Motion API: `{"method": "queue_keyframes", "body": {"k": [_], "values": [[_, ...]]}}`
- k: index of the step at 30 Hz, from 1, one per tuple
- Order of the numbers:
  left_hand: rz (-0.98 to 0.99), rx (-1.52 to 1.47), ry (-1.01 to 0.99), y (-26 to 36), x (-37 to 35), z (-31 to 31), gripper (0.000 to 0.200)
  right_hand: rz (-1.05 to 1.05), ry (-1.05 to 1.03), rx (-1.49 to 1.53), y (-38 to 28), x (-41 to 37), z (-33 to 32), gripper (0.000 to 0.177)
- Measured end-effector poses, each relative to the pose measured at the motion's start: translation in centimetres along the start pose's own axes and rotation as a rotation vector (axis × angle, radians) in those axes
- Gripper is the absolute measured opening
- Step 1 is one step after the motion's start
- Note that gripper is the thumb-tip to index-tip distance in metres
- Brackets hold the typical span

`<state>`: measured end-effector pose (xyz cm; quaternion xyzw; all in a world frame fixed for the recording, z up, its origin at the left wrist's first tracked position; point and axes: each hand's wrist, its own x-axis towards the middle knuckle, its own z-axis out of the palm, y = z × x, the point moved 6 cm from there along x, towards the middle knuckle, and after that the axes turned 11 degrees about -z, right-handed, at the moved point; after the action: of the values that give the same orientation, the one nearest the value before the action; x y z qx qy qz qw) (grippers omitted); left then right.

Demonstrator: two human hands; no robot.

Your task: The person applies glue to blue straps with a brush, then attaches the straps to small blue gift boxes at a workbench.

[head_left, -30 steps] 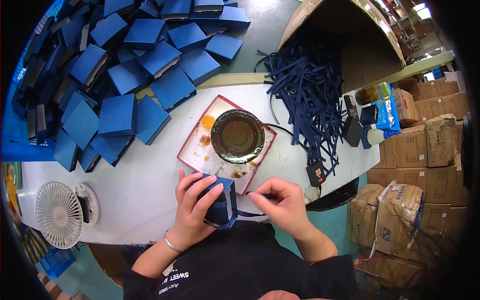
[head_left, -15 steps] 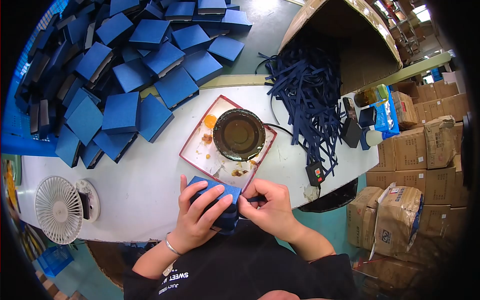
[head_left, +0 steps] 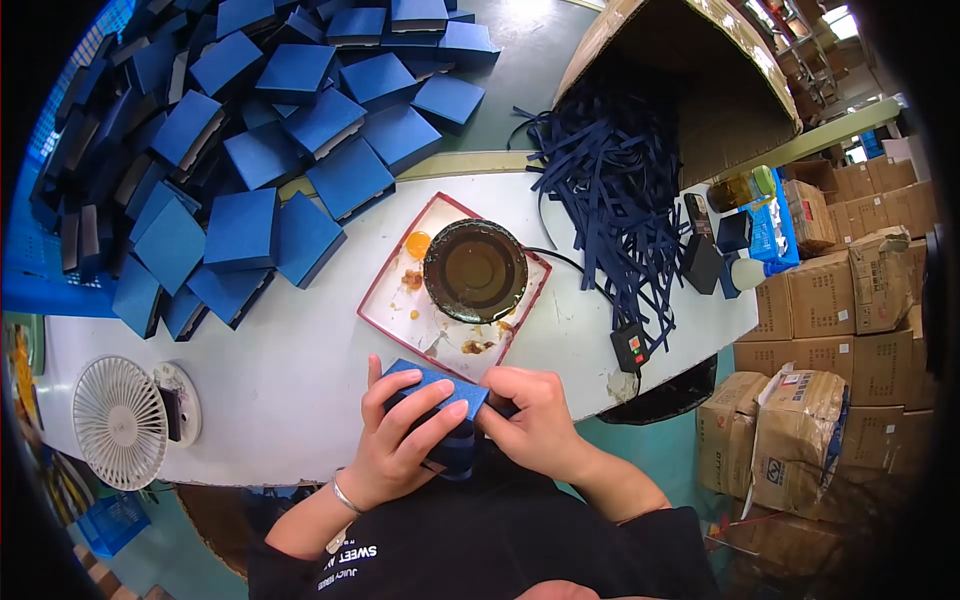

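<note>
My left hand is wrapped around a small blue box, its fingers spread over the top and the thumb side hidden. The box is held tilted near the front edge of the table, close to my body. At the box's right end my right hand is closed in a pinch, fingertips against the box. A bit of dark blue ribbon shows between those fingers; the rest of it is hidden. Just beyond the hands stands a round pot of brown liquid in a shallow red-rimmed tray.
Many blue boxes are heaped at the left. Dark blue ribbons spill from a cardboard carton at the right. A white fan stands at the left, and a corded switch box lies near the right edge.
The right hand's fingers have moved slightly left and curled in closer to the box's end, so less ribbon shows. The box has shifted a little toward my body.
</note>
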<state>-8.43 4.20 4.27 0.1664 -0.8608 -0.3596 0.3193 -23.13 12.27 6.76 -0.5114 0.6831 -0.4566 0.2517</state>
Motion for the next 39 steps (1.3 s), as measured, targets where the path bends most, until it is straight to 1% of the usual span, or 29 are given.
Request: {"method": "queue_keyframes", "body": {"k": [6,7,10,11,14,15,18,21,24,25,26,27,28,30,31,33,36,37,39], "values": [[0.037,-0.003,0.019,0.2,-0.3,0.1,0.059,-0.048,0.068,0.034,-0.1,-0.4,-0.1,0.016],[0.035,-0.007,0.014,0.3,-0.3,0.1,0.062,-0.023,0.062,0.062,0.4,-0.7,0.2,0.016],[0.009,0.01,-0.008,0.2,-0.3,0.2,0.068,-0.064,0.063,-0.062,-0.2,-0.9,0.4,0.017],[-0.006,0.001,-0.011,0.1,-0.2,0.1,0.07,-0.137,0.062,-0.17,-0.4,-1.0,0.6,0.021],[-0.06,-0.034,-0.02,-0.1,-0.3,0.1,0.075,-0.22,0.09,-0.39,-0.8,-1.3,1.1,0.021],[-0.082,-0.051,-0.023,-0.1,-0.5,0.1,0.076,-0.289,0.124,-0.429,-0.9,-1.3,1.1,0.03],[-0.116,-0.082,-0.023,0.0,-0.8,0.1,0.078,-0.234,0.076,-0.465,-1.9,-1.5,1.0,0.049],[-0.129,-0.101,-0.009,0.2,-0.9,-0.1,0.082,-0.28,0.052,-0.378,-2.6,-1.5,1.2,0.06],[-0.158,-0.032,-0.047,0.3,-0.8,-1.1,0.086,-0.266,0.066,-0.3,-2.9,-1.9,0.6,0.061],[-0.178,0.017,-0.076,-0.1,-0.9,-1.8,0.086,-0.239,0.118,-0.303,-3.1,-2.2,0.1,0.043],[-0.199,0.067,-0.103,-0.5,-0.9,-2.7,0.086,-0.227,0.099,-0.287,-2.7,-2.5,-0.1,0.035],[-0.249,0.148,-0.186,-1.4,-1.0,-3.5,0.088,-0.217,0.081,-0.269,-2.0,-2.8,-0.4,0.026],[-0.282,0.23,-0.245,-2.8,-1.7,-4.6,0.091,-0.207,0.062,-0.252,-1.3,-3.2,-0.7,0.017],[-0.407,0.455,-0.32,-5.5,-3.4,-7.2,0.099,-0.125,0.008,-0.221,0.0,-4.2,-1.0,0.008],[-0.476,0.541,-0.348,-6.4,-4.3,-8.8,0.103,-0.082,-0.018,-0.207,0.6,-4.6,-0.9,0.01],[-0.615,0.704,-0.406,-7.4,-5.8,-11.8,0.111,-0.072,-0.013,-0.175,1.3,-5.2,-0.8,0.012],[-0.617,0.66,-0.265,-6.5,-5.2,-14.2,0.12,-0.023,0.004,-0.13,1.8,-5.0,-1.0,0.015],[-0.591,0.61,-0.219,-6.2,-4.0,-14.5,0.119,-0.004,0.011,-0.117,1.9,-4.9,-1.2,0.015],[-0.527,0.662,-0.07,-6.4,-1.4,-15.2,0.116,-0.049,0.019,-0.153,1.9,-4.3,-1.6,0.016]]}}
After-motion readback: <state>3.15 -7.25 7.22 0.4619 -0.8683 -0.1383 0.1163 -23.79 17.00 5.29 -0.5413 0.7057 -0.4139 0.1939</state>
